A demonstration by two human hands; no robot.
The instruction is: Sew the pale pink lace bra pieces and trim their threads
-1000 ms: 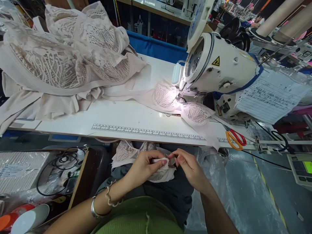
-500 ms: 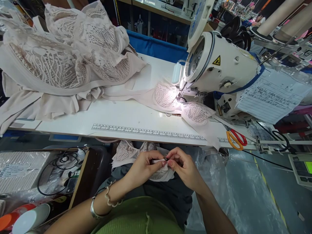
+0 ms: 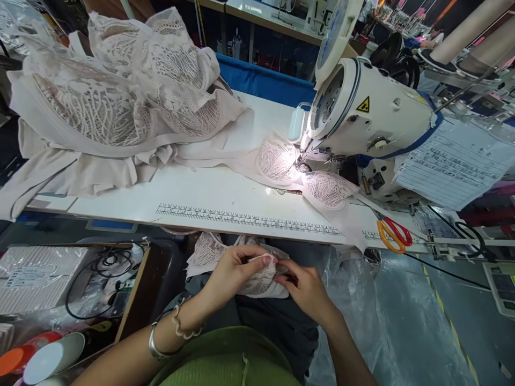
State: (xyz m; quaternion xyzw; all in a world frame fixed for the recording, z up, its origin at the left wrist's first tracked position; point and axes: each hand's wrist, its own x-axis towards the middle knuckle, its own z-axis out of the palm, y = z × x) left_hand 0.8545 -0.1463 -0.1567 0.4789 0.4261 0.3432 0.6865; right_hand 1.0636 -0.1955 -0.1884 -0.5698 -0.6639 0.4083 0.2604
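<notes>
A pale lace bra (image 3: pixel 267 283) lies over my lap, below the table's front edge. My left hand (image 3: pixel 240 266) pinches its fabric between thumb and fingers. At the other side of the same spot, my right hand (image 3: pixel 301 284) has its fingertips closed on the bra's edge. Whatever small part sits between the fingertips is hidden. On the table, a second bra (image 3: pixel 328 191) is stretched out under the needle of the sewing machine (image 3: pixel 370 107), lit by its lamp.
Several lace bras (image 3: pixel 116 102) are heaped on the table's left. Scissors with orange and red handles (image 3: pixel 392 235) lie by the front right edge. A printed ruler (image 3: pixel 249 219) runs along the front. An open drawer (image 3: pixel 134 289) with cables and a bottle (image 3: pixel 54 358) are at lower left.
My left thumb has shifted up over the fabric, and my right hand has turned and dropped slightly. A dark bit between the fingertips no longer shows. The view has swung slightly left.
</notes>
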